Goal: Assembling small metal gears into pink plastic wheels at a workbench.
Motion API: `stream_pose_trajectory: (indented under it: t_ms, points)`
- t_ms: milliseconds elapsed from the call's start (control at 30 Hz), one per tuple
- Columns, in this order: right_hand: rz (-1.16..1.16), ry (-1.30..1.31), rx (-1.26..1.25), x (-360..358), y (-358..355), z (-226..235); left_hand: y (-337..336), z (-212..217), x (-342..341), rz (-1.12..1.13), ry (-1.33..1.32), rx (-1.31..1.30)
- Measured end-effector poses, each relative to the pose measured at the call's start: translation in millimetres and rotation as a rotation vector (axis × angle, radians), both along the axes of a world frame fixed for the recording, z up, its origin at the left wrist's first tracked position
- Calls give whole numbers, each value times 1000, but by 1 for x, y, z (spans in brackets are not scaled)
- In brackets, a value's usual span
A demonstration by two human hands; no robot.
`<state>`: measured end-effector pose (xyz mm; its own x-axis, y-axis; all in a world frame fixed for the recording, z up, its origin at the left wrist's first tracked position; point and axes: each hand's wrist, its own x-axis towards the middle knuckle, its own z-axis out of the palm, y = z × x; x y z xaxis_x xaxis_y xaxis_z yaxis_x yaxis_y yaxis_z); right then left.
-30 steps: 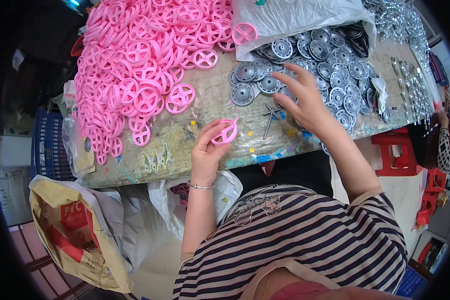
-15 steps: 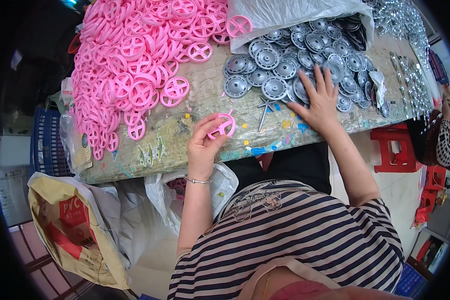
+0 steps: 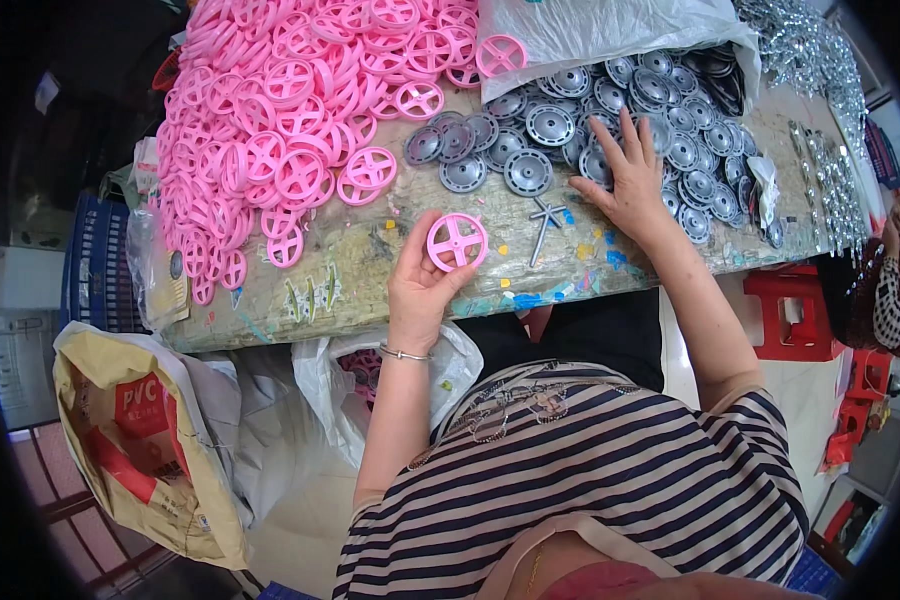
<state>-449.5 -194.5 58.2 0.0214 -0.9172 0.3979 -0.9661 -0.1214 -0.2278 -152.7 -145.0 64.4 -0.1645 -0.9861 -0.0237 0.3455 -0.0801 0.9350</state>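
At center frame, your left fingers (image 3: 452,285) pinch a pink wheel (image 3: 458,242); your right fingers (image 3: 608,142) are spread over gray discs (image 3: 527,172).

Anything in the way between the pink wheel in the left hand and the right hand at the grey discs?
A grey cross-headed tool lies on the table between the pink wheel in the left hand and the right hand. It looks low enough to pass over; nothing visible stands taller there.

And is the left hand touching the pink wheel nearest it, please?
Touching: the head view shows the left hand holding the pink wheel, thumb against its lower rim.
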Motion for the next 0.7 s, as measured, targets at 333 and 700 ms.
stream_pose_trajectory:
  t_ms: [333,700]
  points:
    - [33,-17,-22,36,22,13,-7,-16,8,49,56,96]
    - [275,-156,-11,63,30,15,-9,-2,7,69,64,236]
